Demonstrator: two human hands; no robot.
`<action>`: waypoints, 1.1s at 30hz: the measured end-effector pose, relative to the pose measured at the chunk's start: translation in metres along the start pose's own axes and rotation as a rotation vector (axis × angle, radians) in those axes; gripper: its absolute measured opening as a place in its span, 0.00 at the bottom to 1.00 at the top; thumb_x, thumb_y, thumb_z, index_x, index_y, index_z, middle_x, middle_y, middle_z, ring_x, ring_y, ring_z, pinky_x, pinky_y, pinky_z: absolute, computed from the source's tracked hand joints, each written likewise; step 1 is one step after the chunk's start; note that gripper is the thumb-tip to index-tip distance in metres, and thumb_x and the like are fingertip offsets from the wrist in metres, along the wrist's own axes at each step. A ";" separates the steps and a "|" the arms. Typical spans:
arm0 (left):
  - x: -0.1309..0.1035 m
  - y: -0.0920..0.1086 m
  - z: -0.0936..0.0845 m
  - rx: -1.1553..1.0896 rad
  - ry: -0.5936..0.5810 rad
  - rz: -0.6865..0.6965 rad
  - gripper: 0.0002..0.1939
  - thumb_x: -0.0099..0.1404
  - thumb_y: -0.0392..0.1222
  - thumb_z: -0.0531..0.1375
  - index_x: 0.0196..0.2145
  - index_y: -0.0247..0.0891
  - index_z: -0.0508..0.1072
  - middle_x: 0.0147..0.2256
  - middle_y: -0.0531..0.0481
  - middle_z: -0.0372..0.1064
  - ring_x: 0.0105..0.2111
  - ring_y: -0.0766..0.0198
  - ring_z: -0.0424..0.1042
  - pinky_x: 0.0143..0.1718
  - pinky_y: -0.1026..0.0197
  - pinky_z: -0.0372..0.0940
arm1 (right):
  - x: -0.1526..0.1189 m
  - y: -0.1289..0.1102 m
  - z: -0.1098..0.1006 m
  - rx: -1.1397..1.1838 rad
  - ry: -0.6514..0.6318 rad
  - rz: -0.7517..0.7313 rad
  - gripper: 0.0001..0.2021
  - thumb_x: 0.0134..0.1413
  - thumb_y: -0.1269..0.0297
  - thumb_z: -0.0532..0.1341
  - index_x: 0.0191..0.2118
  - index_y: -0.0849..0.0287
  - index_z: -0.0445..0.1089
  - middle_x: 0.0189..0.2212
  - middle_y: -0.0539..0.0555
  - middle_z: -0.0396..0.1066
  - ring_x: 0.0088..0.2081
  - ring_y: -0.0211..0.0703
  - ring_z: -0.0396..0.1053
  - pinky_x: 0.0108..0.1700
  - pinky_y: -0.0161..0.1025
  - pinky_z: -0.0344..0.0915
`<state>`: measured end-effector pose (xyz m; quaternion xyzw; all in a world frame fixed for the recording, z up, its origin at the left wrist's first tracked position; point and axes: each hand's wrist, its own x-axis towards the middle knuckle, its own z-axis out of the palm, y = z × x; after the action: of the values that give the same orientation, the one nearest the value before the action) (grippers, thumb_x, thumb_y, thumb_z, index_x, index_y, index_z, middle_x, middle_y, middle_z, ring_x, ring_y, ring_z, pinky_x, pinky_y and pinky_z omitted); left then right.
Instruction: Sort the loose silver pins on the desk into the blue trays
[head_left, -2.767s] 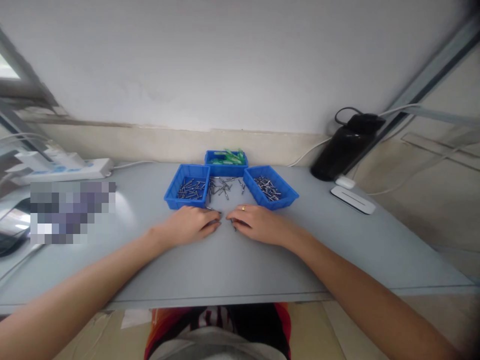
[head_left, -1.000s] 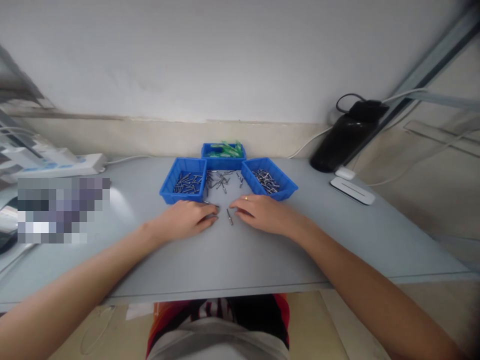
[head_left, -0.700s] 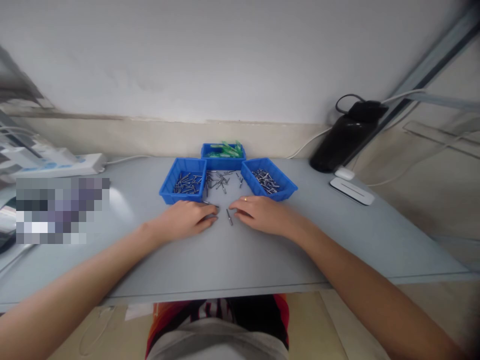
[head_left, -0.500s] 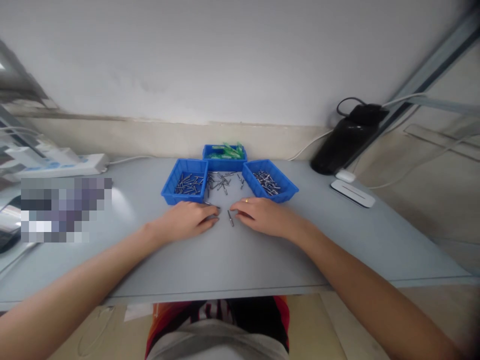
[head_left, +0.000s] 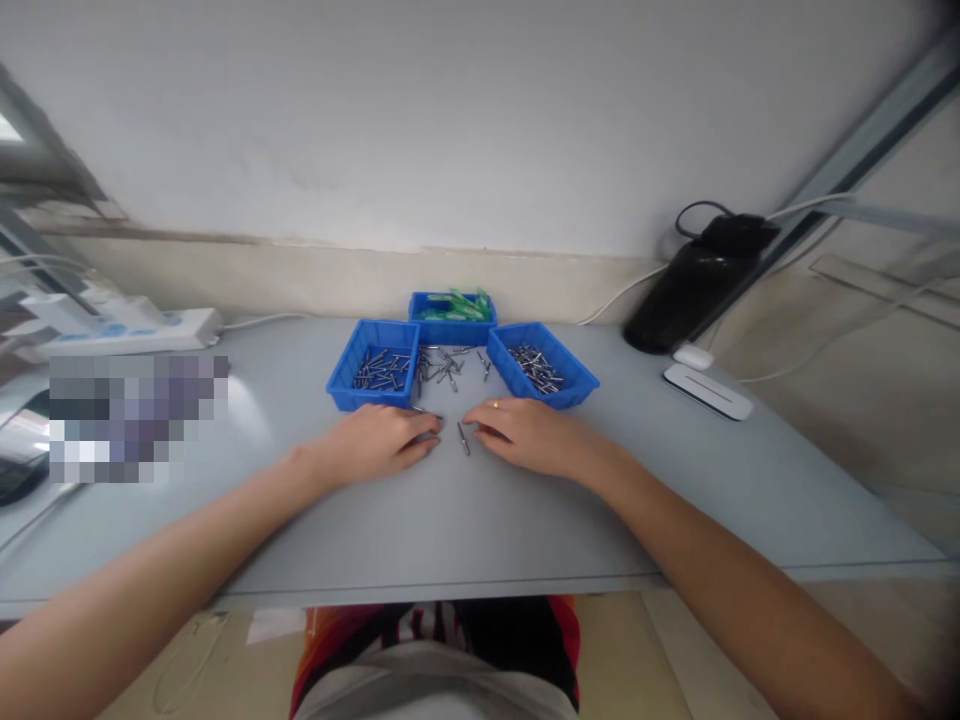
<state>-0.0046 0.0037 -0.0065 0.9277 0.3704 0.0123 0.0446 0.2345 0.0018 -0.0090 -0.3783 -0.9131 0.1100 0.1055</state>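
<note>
Pin (head_left: 463, 438), metallic, lies on the surface (head_left: 480, 530), nine o'clock from your right hand (head_left: 521, 432), three from your left hand (head_left: 379, 440). Both grips released, thumbs and forefingers parted. Likely light, stiff, slightly slippery; best held mid-length.

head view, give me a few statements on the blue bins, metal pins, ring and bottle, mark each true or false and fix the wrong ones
1. The far blue bin holds green pieces. True.
2. The left blue bin holds only green pieces. False: it holds metal pins.
3. A ring is on the right hand. True.
4. The single pin nearest that hand stands on end. False: it lies flat on the desk.
5. The black bottle is right of the bins. True.
</note>
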 end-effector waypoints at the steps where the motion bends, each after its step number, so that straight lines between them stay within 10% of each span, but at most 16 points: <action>1: 0.000 0.000 0.000 -0.004 0.005 0.006 0.13 0.70 0.45 0.48 0.44 0.43 0.70 0.36 0.51 0.75 0.33 0.62 0.74 0.31 0.64 0.62 | 0.000 0.000 0.000 0.001 -0.001 0.000 0.13 0.62 0.69 0.52 0.48 0.56 0.70 0.41 0.55 0.73 0.40 0.44 0.70 0.42 0.39 0.63; 33: 0.000 0.000 -0.001 -0.046 0.005 0.004 0.14 0.70 0.46 0.48 0.45 0.43 0.71 0.36 0.51 0.75 0.34 0.61 0.74 0.32 0.63 0.64 | -0.002 -0.002 -0.006 0.021 -0.028 0.051 0.13 0.62 0.66 0.52 0.48 0.56 0.71 0.41 0.56 0.73 0.41 0.45 0.70 0.43 0.40 0.63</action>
<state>-0.0051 0.0037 -0.0057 0.9271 0.3683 0.0235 0.0652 0.2358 -0.0004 -0.0030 -0.3986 -0.9034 0.1274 0.0938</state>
